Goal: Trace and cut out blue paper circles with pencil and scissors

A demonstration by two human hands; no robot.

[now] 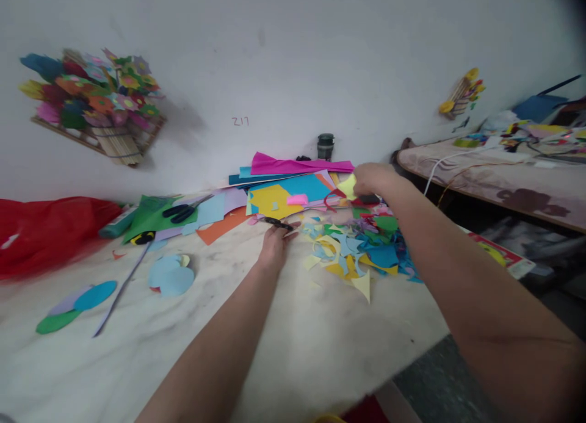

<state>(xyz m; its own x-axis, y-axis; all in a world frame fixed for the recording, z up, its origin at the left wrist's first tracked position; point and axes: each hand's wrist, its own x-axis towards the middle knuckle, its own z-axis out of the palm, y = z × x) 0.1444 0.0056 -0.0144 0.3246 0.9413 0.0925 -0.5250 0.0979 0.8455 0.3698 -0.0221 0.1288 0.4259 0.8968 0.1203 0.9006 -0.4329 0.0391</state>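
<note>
My left hand (273,247) rests on the white table with fingers closed around a slim black tool (277,223), whose exact kind is blurred. My right hand (373,180) reaches toward the back right of the table, above the scraps. A pale yellow piece of paper (348,187) is pinched in its fingers. Below it spreads a heap of cut paper scraps (350,246) in blue, yellow and green. Just behind my left hand lies a yellow paper sheet (270,201), with a pink block (297,199) on it.
Black-handled scissors (180,212) lie on green paper at the left. Nearer are stacked light blue circles (171,276), a blue oval (95,295) and a purple strip (121,292). A red bag (50,234) sits far left. A dark jar (325,146) stands by the wall.
</note>
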